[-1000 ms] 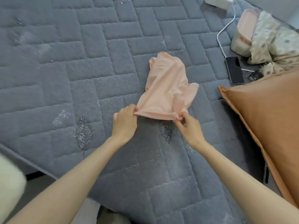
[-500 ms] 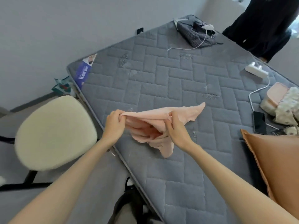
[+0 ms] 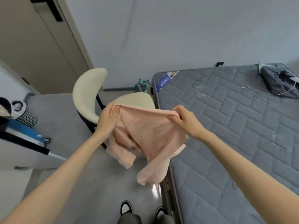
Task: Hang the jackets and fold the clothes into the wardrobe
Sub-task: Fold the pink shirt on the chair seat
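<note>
A pale pink garment (image 3: 150,136) hangs in the air in front of me, above the floor beside the bed. My left hand (image 3: 107,117) pinches its top edge at the left end. My right hand (image 3: 184,118) pinches the same edge at the right end, so the edge is stretched between them. The cloth droops below, with a sleeve or flap dangling toward the mattress edge. The grey quilted mattress (image 3: 234,126) fills the right side.
A cream chair (image 3: 87,92) stands just behind the garment. A tall beige door or wardrobe panel (image 3: 37,41) is at the upper left. A dark cloth with a white cable (image 3: 278,80) lies on the mattress's far corner. A patterned bin (image 3: 26,117) sits at the left. My shoes (image 3: 126,207) show below.
I have lifted the pink garment off the mattress and turned left with it. It now hangs over the floor near the chair, and my hands are farther apart.
</note>
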### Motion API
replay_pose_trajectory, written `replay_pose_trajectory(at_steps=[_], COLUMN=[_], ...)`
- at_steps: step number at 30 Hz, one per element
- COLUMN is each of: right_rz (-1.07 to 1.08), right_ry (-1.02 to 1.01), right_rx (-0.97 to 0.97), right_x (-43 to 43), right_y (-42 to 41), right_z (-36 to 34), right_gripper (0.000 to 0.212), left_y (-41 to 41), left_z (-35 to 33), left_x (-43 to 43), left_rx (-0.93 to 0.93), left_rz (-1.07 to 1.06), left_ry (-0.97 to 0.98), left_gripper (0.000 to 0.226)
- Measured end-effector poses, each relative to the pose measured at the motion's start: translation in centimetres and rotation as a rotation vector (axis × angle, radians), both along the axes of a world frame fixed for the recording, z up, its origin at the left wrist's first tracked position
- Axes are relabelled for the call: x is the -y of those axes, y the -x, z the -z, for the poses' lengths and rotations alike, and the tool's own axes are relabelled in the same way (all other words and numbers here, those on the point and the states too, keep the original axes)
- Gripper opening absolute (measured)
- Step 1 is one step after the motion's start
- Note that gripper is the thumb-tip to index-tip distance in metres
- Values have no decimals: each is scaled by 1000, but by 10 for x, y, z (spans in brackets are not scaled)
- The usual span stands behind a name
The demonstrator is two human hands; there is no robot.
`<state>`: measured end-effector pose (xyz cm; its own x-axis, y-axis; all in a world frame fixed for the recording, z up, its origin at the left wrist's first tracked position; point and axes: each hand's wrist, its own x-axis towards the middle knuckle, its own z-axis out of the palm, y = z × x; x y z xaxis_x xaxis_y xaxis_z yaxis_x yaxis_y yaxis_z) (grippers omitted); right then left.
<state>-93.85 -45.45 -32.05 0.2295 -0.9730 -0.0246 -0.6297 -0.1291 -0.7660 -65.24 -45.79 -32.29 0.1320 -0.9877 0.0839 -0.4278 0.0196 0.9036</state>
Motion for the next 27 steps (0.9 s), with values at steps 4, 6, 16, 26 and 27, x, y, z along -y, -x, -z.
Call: replay_pose_trajectory(at_steps=[4,6,16,26,27], right_rz=[-304,-358,60,0,-33], right_ry=[-128,-223,2,-68,-128], right_rx=[-249,-211,292,-358,-473], right_x=[22,28,40,35,31], right_y=[-46,-68,-146,-128,-126], right_z=[-27,-41,-86,-42,-40], right_gripper=[36,48,35,10,14], left_y=[-59,-83,-154,-152,-148], left_z=[-14,-18,-20,-16,-19], left_x=[-2,-1,12,15,15], left_rx=[68,75,191,63,55], left_rz=[-88,-94,15,238,274], left_ry=[59,64,-59,-22,-21], left_gripper=[17,16,24,27,28])
